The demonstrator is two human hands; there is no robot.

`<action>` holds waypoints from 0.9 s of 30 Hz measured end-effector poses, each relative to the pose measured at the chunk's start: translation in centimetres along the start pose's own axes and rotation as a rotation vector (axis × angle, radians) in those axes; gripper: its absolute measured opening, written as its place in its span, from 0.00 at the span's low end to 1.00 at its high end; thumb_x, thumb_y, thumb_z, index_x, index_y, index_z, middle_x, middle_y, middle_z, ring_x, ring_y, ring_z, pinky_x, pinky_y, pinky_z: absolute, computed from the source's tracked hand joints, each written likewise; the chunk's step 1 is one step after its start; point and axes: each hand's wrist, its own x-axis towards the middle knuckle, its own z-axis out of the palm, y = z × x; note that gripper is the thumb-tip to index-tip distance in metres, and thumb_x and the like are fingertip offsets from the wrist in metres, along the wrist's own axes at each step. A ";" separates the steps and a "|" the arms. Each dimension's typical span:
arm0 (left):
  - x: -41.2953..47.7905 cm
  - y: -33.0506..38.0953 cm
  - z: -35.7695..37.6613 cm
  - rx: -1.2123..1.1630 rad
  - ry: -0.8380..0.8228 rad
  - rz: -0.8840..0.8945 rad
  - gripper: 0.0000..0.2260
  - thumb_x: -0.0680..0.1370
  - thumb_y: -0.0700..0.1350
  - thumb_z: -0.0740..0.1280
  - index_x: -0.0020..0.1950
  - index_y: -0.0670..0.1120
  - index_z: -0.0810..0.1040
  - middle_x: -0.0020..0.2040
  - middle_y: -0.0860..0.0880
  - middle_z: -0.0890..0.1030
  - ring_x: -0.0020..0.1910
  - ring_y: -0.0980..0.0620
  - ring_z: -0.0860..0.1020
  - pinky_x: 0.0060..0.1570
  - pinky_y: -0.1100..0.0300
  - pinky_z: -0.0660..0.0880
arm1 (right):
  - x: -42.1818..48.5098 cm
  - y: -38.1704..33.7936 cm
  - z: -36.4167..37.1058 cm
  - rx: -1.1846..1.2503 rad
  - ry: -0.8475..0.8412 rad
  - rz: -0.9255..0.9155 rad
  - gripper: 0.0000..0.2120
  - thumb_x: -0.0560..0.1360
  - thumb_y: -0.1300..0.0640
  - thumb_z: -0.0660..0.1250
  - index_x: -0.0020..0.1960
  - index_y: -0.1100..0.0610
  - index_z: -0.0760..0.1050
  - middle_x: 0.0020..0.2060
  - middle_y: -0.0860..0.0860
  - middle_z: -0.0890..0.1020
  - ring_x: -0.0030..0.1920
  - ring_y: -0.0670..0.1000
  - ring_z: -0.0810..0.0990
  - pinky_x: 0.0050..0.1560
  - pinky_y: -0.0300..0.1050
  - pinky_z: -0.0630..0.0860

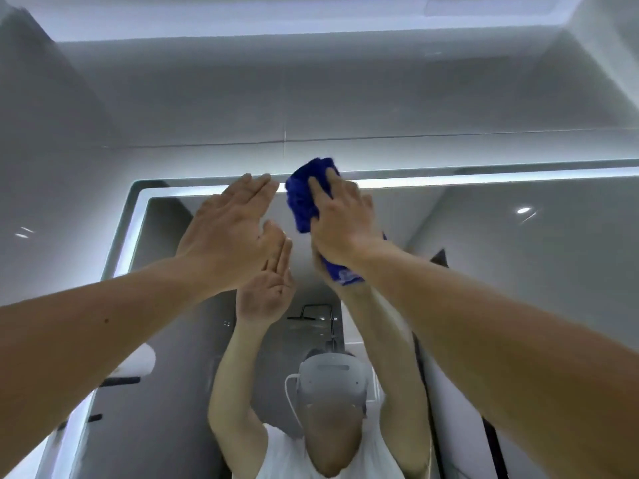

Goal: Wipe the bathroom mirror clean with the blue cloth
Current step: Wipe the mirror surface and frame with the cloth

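1. Where the mirror meets its glowing top edge, just above frame centre, the blue cloth sits bunched, plush and crumpled.
2. Its long axis runs steeply from the top down towards lower right (a tail shows under the wrist).
3. The right hand has its grip curled over the cloth against smooth glass.
4. The left hand has a wide grip, fingers straight and together.

The crumpled dark blue cloth is mostly hidden under the right hand. The rectangular mirror with lit border is cut off at the bottom and right edges, as are the bare left forearm and right forearm.
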 end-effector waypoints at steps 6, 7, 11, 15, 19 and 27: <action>-1.1 -1.9 -0.2 -0.015 0.033 0.015 0.32 0.75 0.58 0.44 0.80 0.51 0.54 0.80 0.53 0.55 0.79 0.55 0.50 0.77 0.50 0.51 | -9.5 -0.2 -0.3 0.052 -0.077 -0.536 0.26 0.77 0.55 0.63 0.75 0.56 0.66 0.74 0.57 0.67 0.70 0.60 0.69 0.66 0.57 0.67; -1.4 -2.8 -0.1 -0.005 0.030 -0.002 0.31 0.76 0.57 0.46 0.80 0.51 0.54 0.80 0.54 0.54 0.79 0.55 0.50 0.77 0.49 0.50 | -8.6 2.0 -0.8 -0.018 -0.058 -0.507 0.26 0.78 0.56 0.63 0.75 0.55 0.65 0.74 0.57 0.66 0.69 0.61 0.70 0.66 0.58 0.68; -2.7 -4.5 2.2 0.142 -0.161 -0.063 0.27 0.83 0.50 0.48 0.80 0.47 0.45 0.80 0.51 0.44 0.80 0.50 0.46 0.77 0.46 0.49 | -0.8 7.8 -3.0 -0.048 -0.014 0.153 0.29 0.79 0.57 0.58 0.79 0.54 0.57 0.78 0.56 0.58 0.72 0.63 0.64 0.69 0.58 0.64; -3.7 -7.0 -1.9 0.041 0.063 -0.027 0.28 0.78 0.52 0.49 0.78 0.47 0.60 0.78 0.50 0.60 0.79 0.51 0.55 0.77 0.46 0.53 | 1.7 0.5 -0.4 -0.013 0.039 0.175 0.29 0.80 0.53 0.57 0.79 0.53 0.54 0.78 0.56 0.55 0.73 0.60 0.60 0.70 0.57 0.60; -4.0 -7.8 -3.2 0.051 0.065 -0.018 0.30 0.77 0.52 0.49 0.78 0.46 0.61 0.78 0.48 0.61 0.78 0.51 0.56 0.77 0.48 0.53 | -6.1 -7.3 2.7 0.060 -0.014 -0.371 0.28 0.78 0.52 0.63 0.76 0.52 0.61 0.76 0.54 0.62 0.73 0.57 0.63 0.68 0.55 0.63; -5.1 -9.8 -3.2 0.056 0.069 -0.038 0.29 0.77 0.52 0.48 0.78 0.46 0.60 0.79 0.49 0.60 0.79 0.51 0.55 0.75 0.48 0.54 | -2.9 -1.6 -0.6 -0.061 -0.095 -0.261 0.28 0.79 0.57 0.61 0.78 0.53 0.60 0.76 0.56 0.62 0.73 0.60 0.64 0.70 0.58 0.64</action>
